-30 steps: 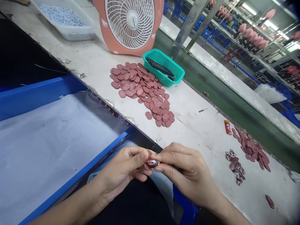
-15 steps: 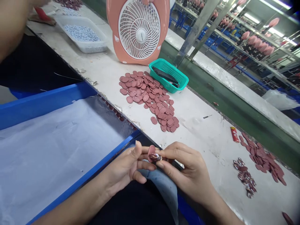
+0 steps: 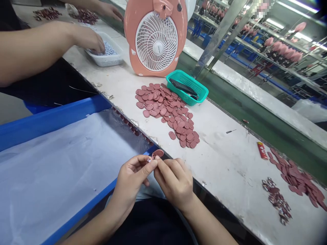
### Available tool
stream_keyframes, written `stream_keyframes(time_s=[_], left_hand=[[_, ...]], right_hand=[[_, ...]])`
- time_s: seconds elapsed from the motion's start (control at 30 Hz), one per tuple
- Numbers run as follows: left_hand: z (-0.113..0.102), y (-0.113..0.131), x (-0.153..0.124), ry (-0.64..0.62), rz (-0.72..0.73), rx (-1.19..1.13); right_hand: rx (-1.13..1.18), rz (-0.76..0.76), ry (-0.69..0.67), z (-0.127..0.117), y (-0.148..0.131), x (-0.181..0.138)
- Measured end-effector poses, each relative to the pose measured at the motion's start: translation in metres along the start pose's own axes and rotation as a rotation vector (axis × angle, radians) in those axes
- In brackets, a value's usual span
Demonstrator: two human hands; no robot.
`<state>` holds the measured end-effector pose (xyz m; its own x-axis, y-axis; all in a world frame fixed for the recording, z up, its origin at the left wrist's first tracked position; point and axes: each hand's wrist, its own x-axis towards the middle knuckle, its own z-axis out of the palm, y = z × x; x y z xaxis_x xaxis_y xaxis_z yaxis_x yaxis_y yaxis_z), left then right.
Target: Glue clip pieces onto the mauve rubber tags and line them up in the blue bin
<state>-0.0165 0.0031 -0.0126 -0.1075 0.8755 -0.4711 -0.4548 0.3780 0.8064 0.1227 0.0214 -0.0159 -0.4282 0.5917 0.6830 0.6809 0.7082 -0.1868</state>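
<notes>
Pale worktop (image 3: 219, 153) held reddish discs (image 3: 166, 105); by its edge, left hand (image 3: 129, 180) and right hand (image 3: 176, 182) pinched a reddish oval (image 3: 159, 153)!

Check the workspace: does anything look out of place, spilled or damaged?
A small reddish piece lies alone on the green strip beyond the table, apart from the large disc pile. The table's near edge also looks worn, with pale flaky scraps along it. The hand-held disc shows no clear damage.

Beyond grip (image 3: 153, 163): larger disc pile (image 3: 166, 109), then basket (image 3: 187, 97) and fan (image 3: 157, 47), obstruct. Right of grip: tabletop lane (image 3: 217, 160) passable as far as small-parts cluster (image 3: 277, 199). Left: crate wall (image 3: 51, 119).
</notes>
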Motion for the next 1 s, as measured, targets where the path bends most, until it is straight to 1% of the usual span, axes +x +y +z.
stream_keyframes(time_s=[0.07, 0.13, 0.23, 0.33, 0.43, 0.53, 0.6, 0.67, 0.77, 1.0], left_hand=[[-0.003, -0.001, 0.002, 0.028, 0.011, 0.048], [-0.009, -0.002, 0.007, 0.061, 0.030, 0.151], [-0.028, 0.000, 0.030, 0.118, 0.068, 0.325], [-0.053, 0.000, 0.073, 0.184, 0.101, 0.489], [-0.073, -0.007, 0.124, 0.208, 0.113, 0.746], [-0.080, -0.021, 0.164, 0.177, 0.092, 0.998], [-0.080, -0.029, 0.182, 0.158, 0.075, 1.118], [-0.078, -0.035, 0.192, 0.153, 0.068, 1.204], [-0.078, -0.040, 0.201, 0.155, 0.067, 1.288], [-0.075, -0.046, 0.211, 0.173, 0.061, 1.359]], right_hand=[[0.003, 0.003, -0.002, 0.004, -0.001, 0.001], [0.008, -0.002, -0.004, 0.003, -0.003, 0.002], [0.047, -0.038, 0.008, -0.011, -0.007, 0.000], [0.084, -0.044, 0.047, -0.032, -0.007, -0.007], [0.056, 0.019, 0.057, -0.044, 0.000, -0.017], [-0.005, 0.081, 0.047, -0.046, 0.008, -0.027], [-0.030, 0.108, 0.045, -0.044, 0.011, -0.033], [-0.036, 0.123, 0.043, -0.043, 0.012, -0.036], [-0.033, 0.133, 0.040, -0.043, 0.015, -0.040], [-0.021, 0.170, 0.027, -0.042, 0.022, -0.045]])
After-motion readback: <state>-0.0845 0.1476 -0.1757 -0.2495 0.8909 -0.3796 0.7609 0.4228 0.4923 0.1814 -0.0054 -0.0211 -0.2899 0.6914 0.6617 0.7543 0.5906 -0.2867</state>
